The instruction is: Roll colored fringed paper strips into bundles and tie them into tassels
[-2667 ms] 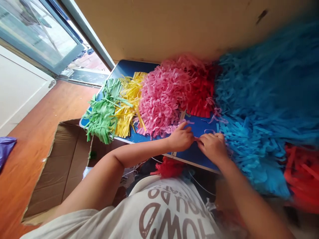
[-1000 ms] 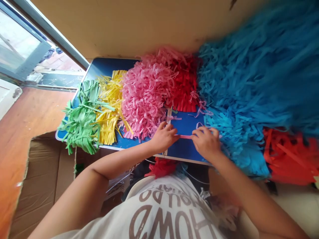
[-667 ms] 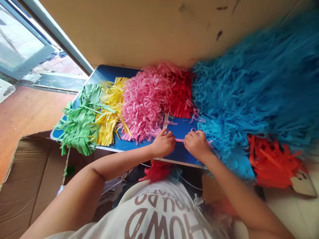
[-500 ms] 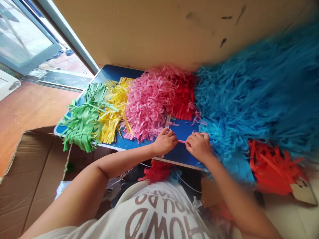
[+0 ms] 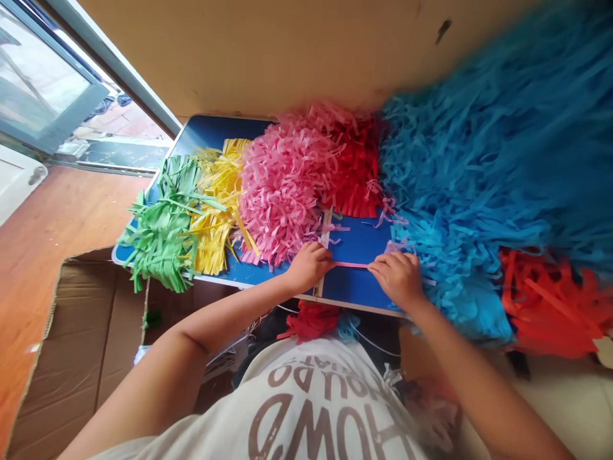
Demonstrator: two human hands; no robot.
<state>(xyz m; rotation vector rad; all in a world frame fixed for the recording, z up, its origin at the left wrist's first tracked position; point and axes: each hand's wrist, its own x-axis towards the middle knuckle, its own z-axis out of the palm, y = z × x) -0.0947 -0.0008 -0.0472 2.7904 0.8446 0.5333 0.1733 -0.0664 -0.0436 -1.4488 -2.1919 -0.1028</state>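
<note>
A thin pink paper strip (image 5: 352,264) stretches straight between my two hands over the blue table (image 5: 357,287). My left hand (image 5: 311,265) pinches one end, just in front of the pink fringed paper pile (image 5: 282,185). The other end is pinched in my right hand (image 5: 396,271), close to the large blue fringed pile (image 5: 460,191). Behind the strip lies red fringed paper (image 5: 357,169), and a few loose lilac strips (image 5: 400,246) curl beside my right hand. The exact ends of the strip are hidden by my fingers.
Yellow fringe (image 5: 213,236) and green fringe (image 5: 165,223) lie at the table's left end. An opened cardboard box (image 5: 71,338) stands below on the left. Red-orange paper (image 5: 550,306) sits at the right. A wall (image 5: 287,57) backs the table, and a glass door (image 5: 43,76) is far left.
My hands have moved apart, so a longer length of the pink strip shows taut between them. The camera view has shifted slightly.
</note>
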